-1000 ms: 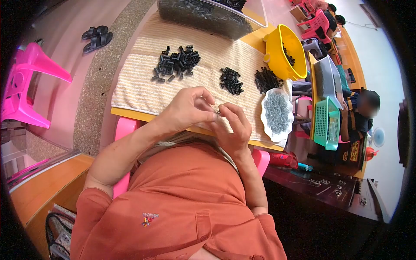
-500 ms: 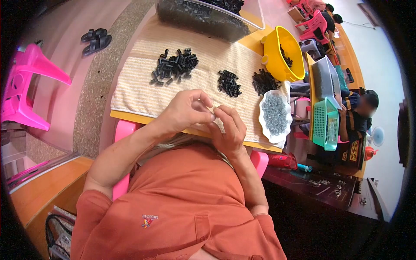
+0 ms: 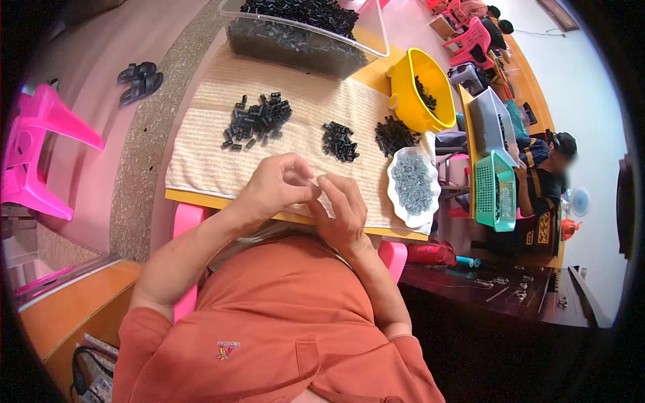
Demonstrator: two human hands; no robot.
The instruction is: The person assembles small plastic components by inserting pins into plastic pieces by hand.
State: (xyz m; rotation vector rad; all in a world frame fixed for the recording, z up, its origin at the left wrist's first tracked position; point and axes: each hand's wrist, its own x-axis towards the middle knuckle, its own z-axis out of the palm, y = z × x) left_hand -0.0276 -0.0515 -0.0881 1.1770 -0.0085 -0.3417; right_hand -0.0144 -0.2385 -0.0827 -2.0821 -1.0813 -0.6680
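In the head view, the left hand and the right hand come together over the near edge of the surface. Thumbs and forefingers are curled toward each other, the fingertips of both hands close together. Whether they pinch a small piece cannot be told: the gap is tiny and the fingers hide it. The palms are off the towel, and neither hand reaches into a container.

Beyond the hands, three groups lie on the towel: a pile of larger black cylinders to the left, a middle pile of small black parts, and a pile of slender dark parts to the right. Just beside that last pile, a scalloped white dish holds small clear pieces. Behind them stand a yellow tub with black parts inside and a clear bin loaded with more black parts.

The step in hand looks like close fingertip work, judging by the facing pinches. The next move calls for light, steady fingertip control, since anything this small could slip. Well apart, on the right, another person sits near a green basket.
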